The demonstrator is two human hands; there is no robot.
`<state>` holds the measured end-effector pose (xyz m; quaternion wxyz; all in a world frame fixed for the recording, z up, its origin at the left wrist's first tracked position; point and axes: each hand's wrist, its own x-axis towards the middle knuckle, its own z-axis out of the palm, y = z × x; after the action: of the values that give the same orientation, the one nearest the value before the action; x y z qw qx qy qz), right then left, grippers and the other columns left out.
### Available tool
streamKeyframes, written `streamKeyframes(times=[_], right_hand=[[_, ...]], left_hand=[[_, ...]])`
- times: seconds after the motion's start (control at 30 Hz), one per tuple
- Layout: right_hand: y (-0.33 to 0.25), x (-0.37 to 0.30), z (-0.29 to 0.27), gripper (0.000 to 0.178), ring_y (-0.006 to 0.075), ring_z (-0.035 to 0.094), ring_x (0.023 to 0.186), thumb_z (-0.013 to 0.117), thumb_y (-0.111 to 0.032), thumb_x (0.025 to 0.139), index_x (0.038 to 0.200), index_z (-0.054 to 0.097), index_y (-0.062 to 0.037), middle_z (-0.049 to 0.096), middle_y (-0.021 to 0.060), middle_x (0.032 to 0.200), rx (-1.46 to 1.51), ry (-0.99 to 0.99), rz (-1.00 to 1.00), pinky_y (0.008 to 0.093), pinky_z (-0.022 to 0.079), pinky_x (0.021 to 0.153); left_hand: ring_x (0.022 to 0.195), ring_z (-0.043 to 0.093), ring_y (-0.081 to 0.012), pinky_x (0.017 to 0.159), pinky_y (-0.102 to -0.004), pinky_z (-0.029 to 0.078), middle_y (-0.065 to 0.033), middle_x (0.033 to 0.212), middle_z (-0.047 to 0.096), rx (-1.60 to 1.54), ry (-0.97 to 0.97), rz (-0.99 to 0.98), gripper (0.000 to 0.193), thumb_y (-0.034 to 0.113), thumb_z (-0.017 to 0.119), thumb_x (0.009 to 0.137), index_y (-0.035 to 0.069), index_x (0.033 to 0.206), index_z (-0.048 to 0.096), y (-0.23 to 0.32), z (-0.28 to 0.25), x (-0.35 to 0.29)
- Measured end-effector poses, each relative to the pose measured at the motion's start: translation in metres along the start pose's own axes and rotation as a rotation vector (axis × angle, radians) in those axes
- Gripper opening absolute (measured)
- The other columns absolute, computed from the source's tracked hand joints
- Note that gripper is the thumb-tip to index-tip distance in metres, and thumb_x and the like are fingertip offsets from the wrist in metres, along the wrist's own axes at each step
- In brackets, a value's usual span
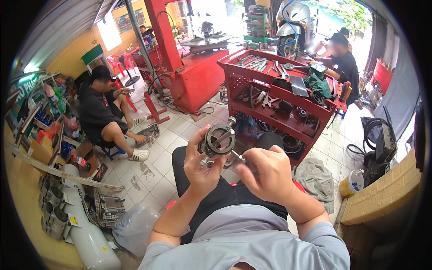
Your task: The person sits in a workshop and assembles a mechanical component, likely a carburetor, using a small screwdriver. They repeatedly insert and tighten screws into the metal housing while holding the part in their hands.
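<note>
My left hand [204,168] grips a round dark metal ring-shaped part [221,140] with several bolts sticking out from its rim. The fingers wrap its left side and underside, and a rod or bar shows across its middle. Close by on the right, my right hand [271,173] has its fingers curled, beside the end of one bolt [237,156] that points down to the right. Whether the fingertips pinch that bolt or something small is hidden by the hand. Both hands are above my lap, over my dark trousers [234,195].
A red tool cart [252,96] with wrenches [254,63], a phone [298,85] and a green cloth [318,83] stands ahead right. A person [105,105] sits at left, another [344,63] at far right. A grey cloth [315,177] and a bucket [351,183] lie right; a white tank [85,225] left.
</note>
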<state>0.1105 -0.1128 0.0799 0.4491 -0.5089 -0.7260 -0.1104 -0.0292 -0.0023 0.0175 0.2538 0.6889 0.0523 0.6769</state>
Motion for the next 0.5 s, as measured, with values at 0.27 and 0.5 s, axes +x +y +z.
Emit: streamKeyframes(times=[0.27, 0.5], right_hand=[[0.003, -0.002, 0.006, 0.015, 0.0199, 0.052, 0.049, 0.064, -0.017, 0.086, 0.076, 0.057, -0.0087, 0.056, 0.0018, 0.059, 0.029, 0.017, -0.024, 0.032, 0.032, 0.052], [0.005, 0.0, -0.002, 0.013, 0.0202, 0.051, 0.048, 0.067, -0.017, 0.083, 0.081, 0.058, -0.0089, 0.055, 0.0014, 0.057, 0.163, -0.081, 0.051, 0.0321, 0.032, 0.053]], left_hand=[[0.107, 0.061, -0.0354, 0.078, -0.033, 0.059, -0.0286, 0.127, 0.05, -0.02, 0.059, -0.077, 0.039, -0.009, 0.074, 0.072, 0.011, 0.104, 0.066, 0.004, 0.0, 0.004], [0.113, 0.057, -0.0337, 0.083, -0.0337, 0.057, -0.0261, 0.13, 0.048, 0.065, 0.001, -0.01, 0.034, -0.008, 0.075, 0.071, 0.005, 0.102, 0.067, 0.005, -0.001, 0.004]])
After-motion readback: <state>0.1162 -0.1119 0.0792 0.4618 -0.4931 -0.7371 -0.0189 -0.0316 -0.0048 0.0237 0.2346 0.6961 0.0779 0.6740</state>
